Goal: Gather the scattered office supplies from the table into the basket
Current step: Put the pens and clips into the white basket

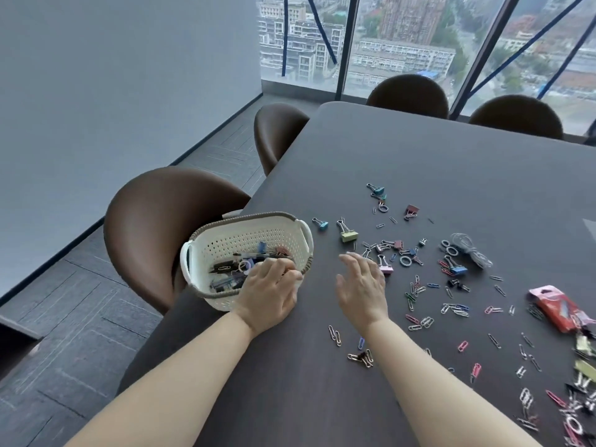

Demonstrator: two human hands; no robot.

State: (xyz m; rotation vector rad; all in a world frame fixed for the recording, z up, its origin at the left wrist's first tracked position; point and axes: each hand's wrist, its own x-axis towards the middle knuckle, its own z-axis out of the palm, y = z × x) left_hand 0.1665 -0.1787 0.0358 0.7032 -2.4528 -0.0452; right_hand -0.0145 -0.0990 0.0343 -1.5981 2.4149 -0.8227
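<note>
A white perforated basket (225, 235) with a grey rim sits at the table's left edge, holding several clips and pens. My left hand (269, 290) rests over its near right rim, fingers curled into the basket; whether it holds anything is hidden. My right hand (362, 285) hovers open, palm down, just right of the basket, its fingertips beside a pink binder clip (386, 268). A green binder clip (348, 235) and a blue binder clip (322, 224) lie near the basket. Many paper clips (419, 290) and small rings are scattered to the right.
The dark table (451, 162) stretches far and right. A red and pink packet (556, 309) lies at the right edge, a coil of grey cord (472, 250) beyond the clips. Brown chairs (161, 227) stand along the left and far sides, with windows behind.
</note>
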